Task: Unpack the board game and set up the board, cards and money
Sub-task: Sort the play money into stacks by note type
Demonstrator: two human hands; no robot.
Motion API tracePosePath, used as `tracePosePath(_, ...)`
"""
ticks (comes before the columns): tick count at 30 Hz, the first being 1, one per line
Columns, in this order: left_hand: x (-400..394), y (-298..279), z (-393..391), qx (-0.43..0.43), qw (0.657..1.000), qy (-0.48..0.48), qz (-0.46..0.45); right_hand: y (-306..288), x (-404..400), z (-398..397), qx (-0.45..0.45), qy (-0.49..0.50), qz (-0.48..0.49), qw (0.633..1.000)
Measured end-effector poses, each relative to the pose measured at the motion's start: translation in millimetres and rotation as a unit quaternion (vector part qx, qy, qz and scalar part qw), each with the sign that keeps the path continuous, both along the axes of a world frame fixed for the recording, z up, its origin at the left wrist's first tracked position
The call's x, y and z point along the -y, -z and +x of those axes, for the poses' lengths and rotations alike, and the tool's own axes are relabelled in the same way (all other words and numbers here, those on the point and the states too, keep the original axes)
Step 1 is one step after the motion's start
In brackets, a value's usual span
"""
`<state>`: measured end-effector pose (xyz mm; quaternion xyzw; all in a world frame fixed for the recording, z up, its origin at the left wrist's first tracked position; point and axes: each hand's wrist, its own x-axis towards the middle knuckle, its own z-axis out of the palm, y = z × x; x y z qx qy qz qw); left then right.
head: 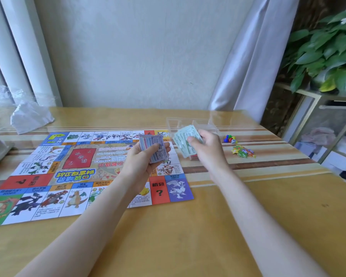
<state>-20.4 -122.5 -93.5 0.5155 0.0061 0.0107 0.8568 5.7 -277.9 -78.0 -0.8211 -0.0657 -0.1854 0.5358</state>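
Sorting play money appears to be the step in hand: the left hand (146,156) grips a stack of blue notes (154,148) over the board (48,176), while the right hand (204,146) pinches green notes (183,140) just right of it, apparently to separate denominations. The clear plastic tray (190,123) beyond shows no discernible contents.

Board (72,172) unfolded flat on table; bluish money stack (155,149), green money stack (183,141) held above.
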Motion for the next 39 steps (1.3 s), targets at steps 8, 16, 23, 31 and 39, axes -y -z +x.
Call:
tracePosePath(8,38,-5,-11,-0.015,0.997,0.072,0.004,8,68,-18,-0.014,-0.016,-0.438,0.899)
tracePosePath(16,68,7,-18,-0.035,0.995,0.095,0.022,30,74,-30,-0.053,-0.049,-0.382,0.921)
tracePosePath(23,82,8,-20,-0.023,0.993,0.114,-0.005,44,56,-29,-0.037,-0.003,-0.232,0.972)
tracePosePath(31,84,10,-25,0.003,0.992,0.124,-0.003,44,53,-30,-0.074,0.017,-0.070,0.995)
tracePosePath(39,28,-5,-14,0.013,0.995,0.081,-0.054,8,54,-22,-0.190,-0.069,-0.105,0.974)
